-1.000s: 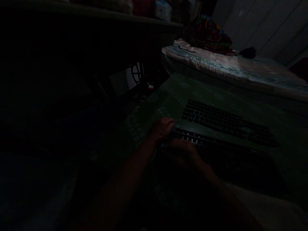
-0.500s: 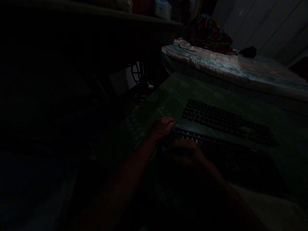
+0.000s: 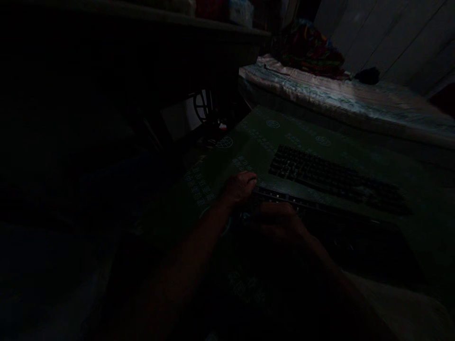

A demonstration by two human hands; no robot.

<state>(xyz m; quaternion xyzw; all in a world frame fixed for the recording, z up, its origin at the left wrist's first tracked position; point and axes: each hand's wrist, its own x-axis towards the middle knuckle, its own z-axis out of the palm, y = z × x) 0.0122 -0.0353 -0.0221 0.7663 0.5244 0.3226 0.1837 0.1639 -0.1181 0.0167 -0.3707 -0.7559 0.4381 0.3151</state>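
In dim light, a black keyboard base lies across the green printed board, with a row of small pale openings near its far left edge. My left hand is closed on the left end of this base, thumb at the far corner. Over the base's left part is my right hand, fingers curled together. A small bluish spot shows by its fingertips; whatever it grips is too dark to name. Beyond the base lies a dark panel of keyboard keys, apart from both hands.
The green board carries pale lettering and globe marks. A bed with a patterned cloth heap stands behind it. At the upper left is a dark table with items on top, a spoked wheel beneath.
My right hand has shifted slightly at the base's left part. My left hand, the base and the key panel stay in place. The picture is a little darker.
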